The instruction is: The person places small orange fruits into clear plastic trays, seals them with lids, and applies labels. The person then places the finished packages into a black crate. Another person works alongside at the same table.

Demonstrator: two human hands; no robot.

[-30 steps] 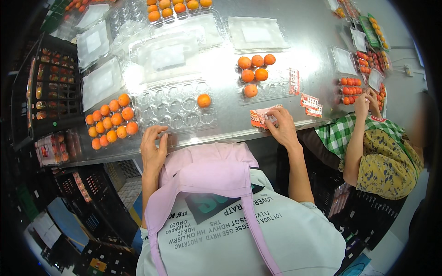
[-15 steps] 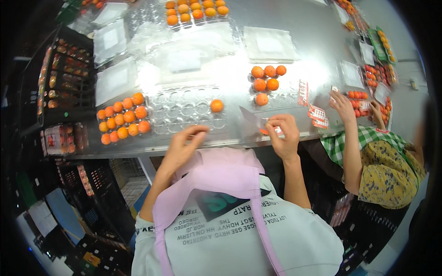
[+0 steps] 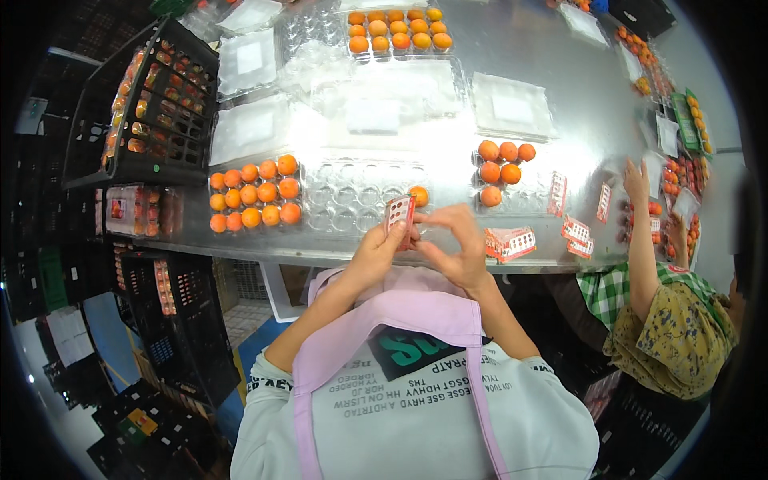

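My left hand grips a small red-and-white printed label card, held upright above the table's near edge. Close to its right side is my right hand, thumb and forefinger spread, with nothing visible between them. Behind the card lies a clear plastic tray of round cells, with one round orange fruit at its right end. Left of that tray, rows of orange fruits fill another tray. Several fruits sit in a tray to the right. More label cards lie beside my right hand.
Flat clear packs and a filled fruit tray lie farther back on the metal table. A black crate of packed fruit stands at left. A co-worker's arm reaches over the table at right, near loose cards.
My hands have come together. A label card is now in my left hand, which was empty; my right hand has let go of what it pinched. The whole view has shifted.
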